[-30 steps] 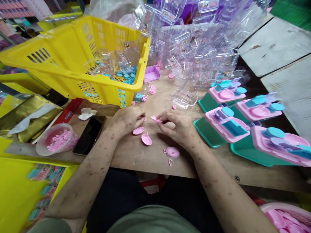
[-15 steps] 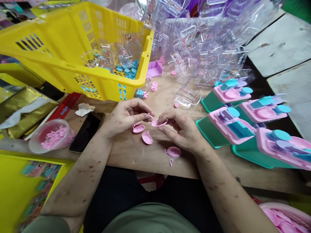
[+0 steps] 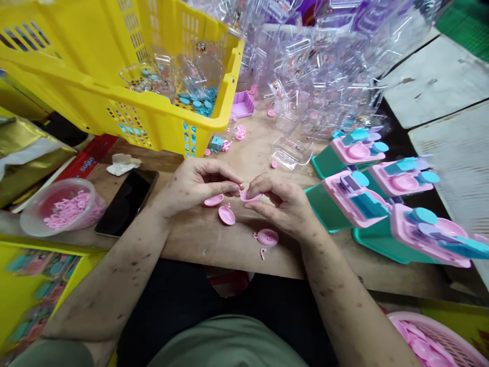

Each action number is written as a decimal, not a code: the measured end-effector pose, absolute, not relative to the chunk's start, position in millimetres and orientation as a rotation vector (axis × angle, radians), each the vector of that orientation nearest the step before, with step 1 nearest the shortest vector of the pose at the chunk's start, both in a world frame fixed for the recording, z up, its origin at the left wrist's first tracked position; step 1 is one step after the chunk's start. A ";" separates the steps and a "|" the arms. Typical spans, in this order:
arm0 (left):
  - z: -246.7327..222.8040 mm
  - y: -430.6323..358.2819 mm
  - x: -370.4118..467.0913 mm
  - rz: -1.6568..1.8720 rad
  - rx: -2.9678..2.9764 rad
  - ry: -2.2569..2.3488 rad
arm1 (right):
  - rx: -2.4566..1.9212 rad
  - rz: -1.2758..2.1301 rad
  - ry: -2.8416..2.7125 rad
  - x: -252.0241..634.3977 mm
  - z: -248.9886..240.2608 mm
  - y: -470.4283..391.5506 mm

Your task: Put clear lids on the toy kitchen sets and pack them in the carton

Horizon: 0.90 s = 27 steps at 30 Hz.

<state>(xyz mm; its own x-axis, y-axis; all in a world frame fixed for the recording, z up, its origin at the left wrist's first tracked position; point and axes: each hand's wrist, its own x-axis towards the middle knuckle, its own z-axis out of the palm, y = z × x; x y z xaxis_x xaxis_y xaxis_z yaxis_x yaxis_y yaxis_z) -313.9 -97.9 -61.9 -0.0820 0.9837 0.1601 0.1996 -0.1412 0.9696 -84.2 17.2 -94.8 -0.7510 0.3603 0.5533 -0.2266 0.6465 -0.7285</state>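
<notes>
Between thumb and fingers, my right hand [image 3: 280, 199] holds a small pink oval dish [image 3: 250, 195]. My left hand [image 3: 208, 182] pinches a tiny pink piece [image 3: 241, 187] against the dish's left edge; fingertips hide most of it. On the wooden table [image 3: 229, 247], just below my hands, lie a pink dish [image 3: 226, 215] with a small hook, another pink dish [image 3: 214, 201] partly under my left hand, and a third dish [image 3: 268, 237] with a hook at its left. A loose pink hook [image 3: 263, 254] lies below that one.
A yellow basket [image 3: 153, 120] stands at the upper left. Further left are a black phone [image 3: 128, 203] and a tub of pink hooks [image 3: 71, 210]. Clear plastic cases [image 3: 305, 76] pile up behind. Green and pink toy sets [image 3: 351, 199] stand at the right.
The view has shifted slightly, so the table items sit a little further left. The tiny piece and the dish are now closer together, seemingly touching.
</notes>
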 end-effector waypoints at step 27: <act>-90.1 -83.8 -338.6 0.946 2.091 1.646 | -0.495 0.764 -2.615 -1.3 -93.2 -36.5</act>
